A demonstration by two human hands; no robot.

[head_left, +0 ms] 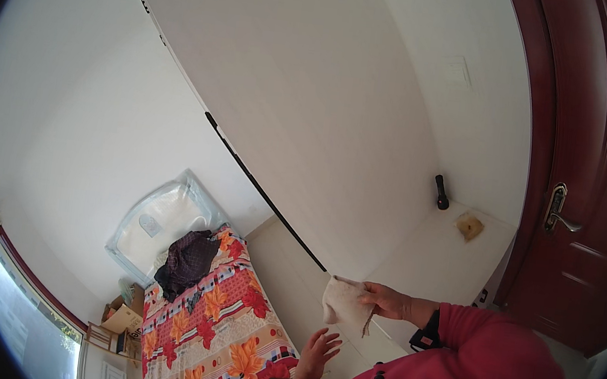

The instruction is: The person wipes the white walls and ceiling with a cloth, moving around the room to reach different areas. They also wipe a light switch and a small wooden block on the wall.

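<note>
My right hand (385, 302) pinches a whitish cloth (345, 301), which hangs down from the fingers. The cloth's upper edge is beside the lower end of a tall pale panel (305, 114) with a black strip along its edge; whether they touch I cannot tell. Below the cloth, my left hand (318, 353) is raised with its fingers apart and nothing in it. Both arms wear pink sleeves with dark cuffs.
On a white cabinet top (430, 239) are a black flashlight-like object (442, 193) and a yellowish-brown item (469, 226). A dark red door (586, 171) stands right. At left, a bed (226, 324) with a floral cover bears dark clothing (188, 262); cardboard boxes (124, 319) sit beyond.
</note>
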